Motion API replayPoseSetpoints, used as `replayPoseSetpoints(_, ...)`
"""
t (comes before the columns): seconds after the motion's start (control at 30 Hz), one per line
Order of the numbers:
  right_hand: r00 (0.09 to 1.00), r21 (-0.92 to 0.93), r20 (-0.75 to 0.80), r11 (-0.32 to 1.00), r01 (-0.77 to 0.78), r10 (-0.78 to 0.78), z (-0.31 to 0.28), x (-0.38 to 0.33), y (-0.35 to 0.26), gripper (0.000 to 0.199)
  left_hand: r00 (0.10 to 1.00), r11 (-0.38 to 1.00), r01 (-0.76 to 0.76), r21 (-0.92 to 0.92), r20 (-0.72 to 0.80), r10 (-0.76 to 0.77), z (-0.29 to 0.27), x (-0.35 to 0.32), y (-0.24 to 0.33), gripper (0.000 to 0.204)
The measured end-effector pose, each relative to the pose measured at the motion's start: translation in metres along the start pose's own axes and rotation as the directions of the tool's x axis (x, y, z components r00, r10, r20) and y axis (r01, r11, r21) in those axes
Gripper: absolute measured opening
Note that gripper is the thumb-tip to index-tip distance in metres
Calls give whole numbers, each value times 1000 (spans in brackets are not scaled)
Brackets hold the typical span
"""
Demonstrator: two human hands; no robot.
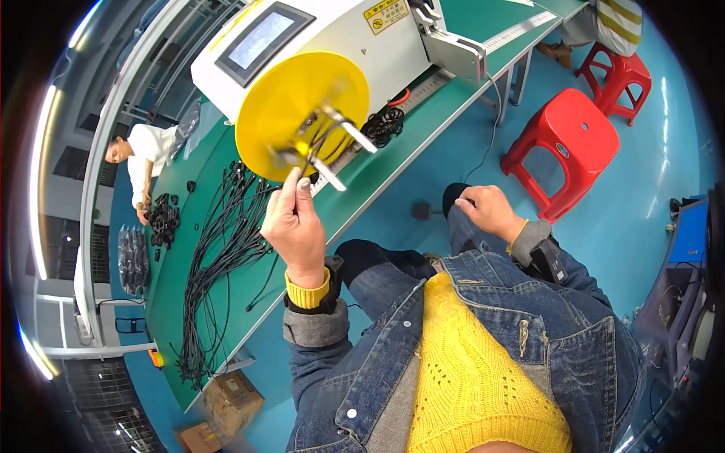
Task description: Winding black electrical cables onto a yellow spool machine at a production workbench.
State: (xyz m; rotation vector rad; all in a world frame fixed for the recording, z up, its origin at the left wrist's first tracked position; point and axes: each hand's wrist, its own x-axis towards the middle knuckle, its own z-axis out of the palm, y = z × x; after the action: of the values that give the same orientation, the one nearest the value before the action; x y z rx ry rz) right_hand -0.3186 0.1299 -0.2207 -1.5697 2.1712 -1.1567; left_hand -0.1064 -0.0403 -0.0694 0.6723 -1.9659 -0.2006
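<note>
My left hand [294, 223] is raised in front of a yellow winding disc [291, 98] on a white machine [332, 41]. Its fingers pinch a thin black cable [308, 162] that runs up to the metal prongs [332, 140] at the disc's centre. My right hand [489, 211] rests on my right knee, fingers curled, holding nothing. A spread of loose black cables [223, 249] lies on the green bench [181, 302] to the left of my left hand.
A small coil of black cable [384, 124] lies by the machine's base. Another person [143, 155] works at bundled cables [162, 219] across the bench. Two red plastic stools [563, 147] stand on the blue floor at right. Cardboard boxes [230, 400] sit under the bench.
</note>
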Motion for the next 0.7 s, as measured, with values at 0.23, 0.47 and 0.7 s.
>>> replayPoseSetpoints(0.23, 999, 11, 40, 1000, 24, -25, 7, 2, 3, 18, 992, 991, 128, -36, 23, -127, 4, -19, 10, 21)
replayPoseSetpoints(0.47, 977, 44, -22, 976, 213, -212, -10, 41, -31, 15, 993, 987, -114, 113, 47, 109, 20, -6, 16, 24)
replayPoseSetpoints(0.7, 894, 217, -220, 874, 435, -391, -30, 94, -109, 18, 957, 860, -279, 428, 200, 210, 21, 20, 42, 25)
